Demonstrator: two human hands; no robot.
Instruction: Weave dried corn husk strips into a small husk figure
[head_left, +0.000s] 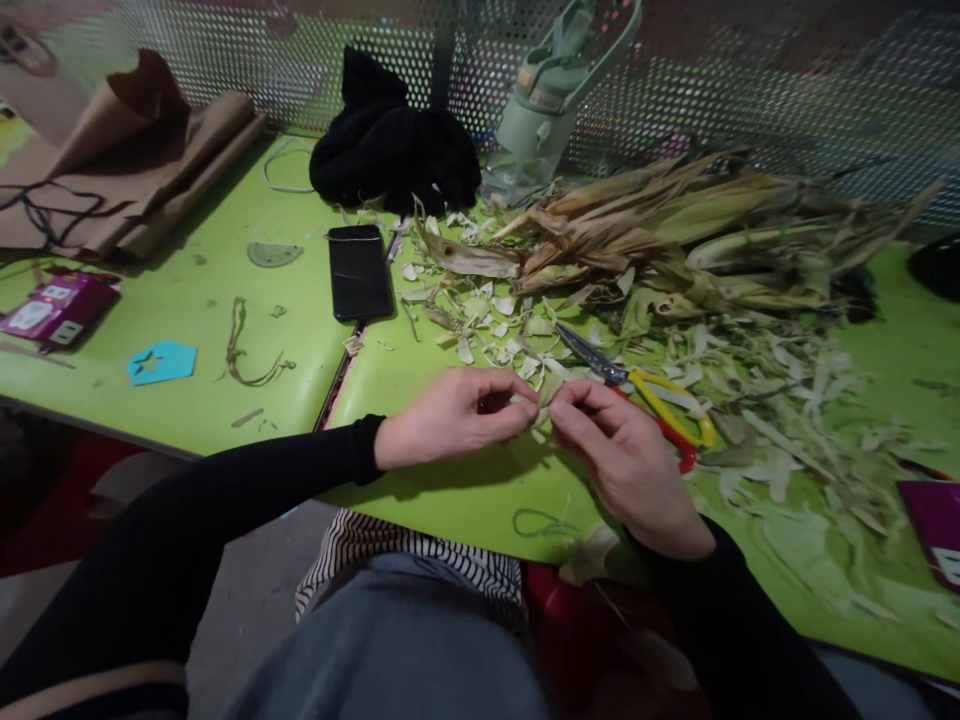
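Observation:
My left hand and my right hand meet over the near edge of the green table. Both pinch a small pale strip of corn husk between fingertips and thumbs. Each hand's fingers are curled closed around the strip. Scissors with yellow and red handles lie just behind my right hand, blades pointing away to the left. Husk scraps are scattered behind both hands.
A pile of dried corn husks fills the back right. A black phone, a black cloth, a pale green bottle, brown paper, a purple packet and a blue tag lie about.

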